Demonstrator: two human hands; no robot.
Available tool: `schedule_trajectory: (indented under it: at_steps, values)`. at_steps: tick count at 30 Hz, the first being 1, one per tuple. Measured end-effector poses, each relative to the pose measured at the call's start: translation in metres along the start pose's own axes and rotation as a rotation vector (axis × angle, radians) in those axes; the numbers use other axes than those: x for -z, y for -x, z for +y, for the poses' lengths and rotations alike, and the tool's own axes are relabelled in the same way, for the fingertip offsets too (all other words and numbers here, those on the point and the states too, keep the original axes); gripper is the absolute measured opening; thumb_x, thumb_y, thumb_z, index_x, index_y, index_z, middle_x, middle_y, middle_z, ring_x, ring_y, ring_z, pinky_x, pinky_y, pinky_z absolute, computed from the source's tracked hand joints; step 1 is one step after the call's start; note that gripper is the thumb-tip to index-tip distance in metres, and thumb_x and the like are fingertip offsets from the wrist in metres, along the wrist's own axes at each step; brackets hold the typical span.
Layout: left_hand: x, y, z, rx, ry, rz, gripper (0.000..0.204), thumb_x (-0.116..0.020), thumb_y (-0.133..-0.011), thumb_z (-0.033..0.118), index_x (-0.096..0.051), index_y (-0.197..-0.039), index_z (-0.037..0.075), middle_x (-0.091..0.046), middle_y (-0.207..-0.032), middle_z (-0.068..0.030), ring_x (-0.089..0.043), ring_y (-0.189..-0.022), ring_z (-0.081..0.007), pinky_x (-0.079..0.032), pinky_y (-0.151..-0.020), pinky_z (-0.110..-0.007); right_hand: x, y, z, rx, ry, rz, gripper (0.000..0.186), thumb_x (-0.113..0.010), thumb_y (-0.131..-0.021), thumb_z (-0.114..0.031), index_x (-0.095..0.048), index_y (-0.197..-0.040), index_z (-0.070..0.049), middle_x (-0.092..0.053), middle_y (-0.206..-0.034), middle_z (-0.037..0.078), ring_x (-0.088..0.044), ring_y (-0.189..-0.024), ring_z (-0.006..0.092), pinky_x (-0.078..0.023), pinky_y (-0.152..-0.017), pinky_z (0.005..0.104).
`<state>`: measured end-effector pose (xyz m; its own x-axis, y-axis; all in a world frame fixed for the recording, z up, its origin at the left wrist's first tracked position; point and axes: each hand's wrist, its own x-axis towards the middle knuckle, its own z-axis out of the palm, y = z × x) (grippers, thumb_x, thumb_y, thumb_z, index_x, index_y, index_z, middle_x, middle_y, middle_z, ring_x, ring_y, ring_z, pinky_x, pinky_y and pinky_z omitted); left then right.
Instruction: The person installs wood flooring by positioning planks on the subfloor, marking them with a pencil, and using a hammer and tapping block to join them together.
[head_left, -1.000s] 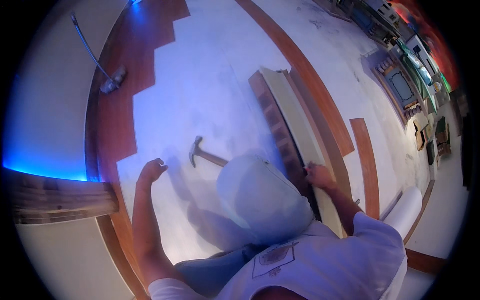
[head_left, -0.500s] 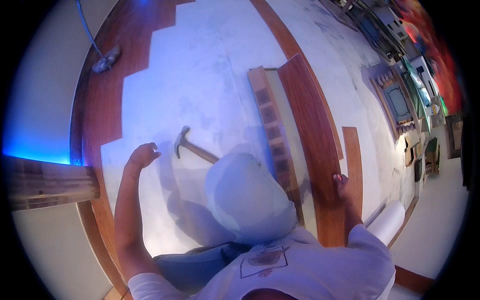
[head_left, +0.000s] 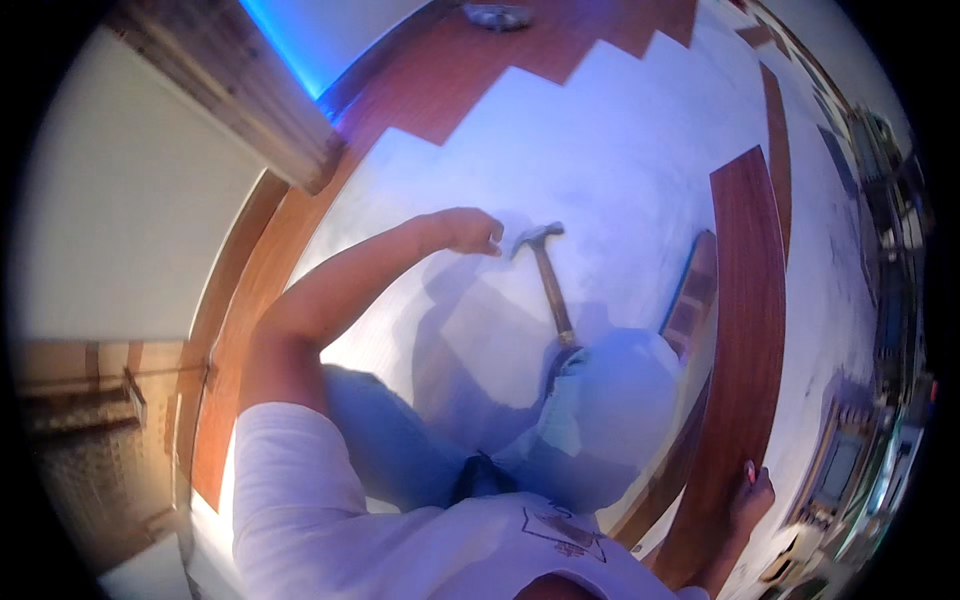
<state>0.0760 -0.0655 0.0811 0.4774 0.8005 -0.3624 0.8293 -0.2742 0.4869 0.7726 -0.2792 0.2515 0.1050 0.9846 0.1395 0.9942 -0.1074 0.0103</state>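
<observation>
A reddish-brown floor plank point(head_left: 742, 330) stands out lengthwise on my right, lifted over other boards. My right hand point(head_left: 752, 497) grips its right edge near the lower end; a small pinkish spot shows at the fingers, too small to name. My left hand point(head_left: 470, 231) hovers over the pale floor with loosely bent fingers and nothing visible in them. Just right of those fingers lies a claw hammer point(head_left: 552, 285), its head toward the far side and its wooden handle reaching to my bent knee point(head_left: 620, 400). Part of the plank's lower end is hidden by my shirt.
Laid brown planks point(head_left: 440, 85) form a stepped edge along the far left. A patterned strip or box point(head_left: 692, 295) lies between my knee and the plank. A wooden post or board point(head_left: 240, 90) juts in at upper left. Framed items point(head_left: 838, 455) stand at far right.
The view has turned to the left, so the room appears rotated. My left hand is now closer to the hammer's head. The right hand still holds the plank.
</observation>
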Motion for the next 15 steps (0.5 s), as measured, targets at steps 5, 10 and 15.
schedule_trajectory:
  at_steps: [5,10,15]
  values:
    - [-0.073,0.115,-0.029,0.189,0.282,-0.042,0.043,-0.067,-0.093,0.045,-0.071,-0.111,0.006,-0.071,-0.111,-0.0194,-0.066,-0.103,-0.0369,-0.051,-0.090,-0.047,0.039,-0.045,-0.016,0.350,-0.015,0.045,0.040,-0.064,-0.099,-0.025,-0.048,-0.073,0.001,-0.048,-0.066,0.023,-0.048,-0.061,0.0462,-0.035,-0.055,0.0534]
    - [-0.166,0.192,-0.019,0.338,1.135,0.224,0.037,-0.069,-0.099,0.034,-0.070,-0.118,0.003,-0.072,-0.102,-0.0076,-0.067,-0.097,-0.0164,-0.053,-0.088,-0.031,0.048,-0.107,-0.084,0.701,0.019,-0.019,0.043,-0.060,-0.099,-0.033,-0.046,-0.075,0.000,-0.046,-0.071,0.022,-0.048,-0.063,0.0446,-0.033,-0.056,0.0531]
    - [-0.227,0.188,0.011,0.186,1.745,0.405,0.055,-0.071,-0.098,0.025,-0.051,-0.142,-0.002,-0.063,-0.134,-0.0177,-0.062,-0.122,-0.0263,-0.051,-0.104,-0.038,0.036,-0.160,-0.201,1.185,0.014,0.053,0.045,-0.062,-0.097,-0.039,-0.046,-0.075,-0.002,-0.045,-0.069,0.018,-0.047,-0.061,0.0415,-0.033,-0.052,0.0502]
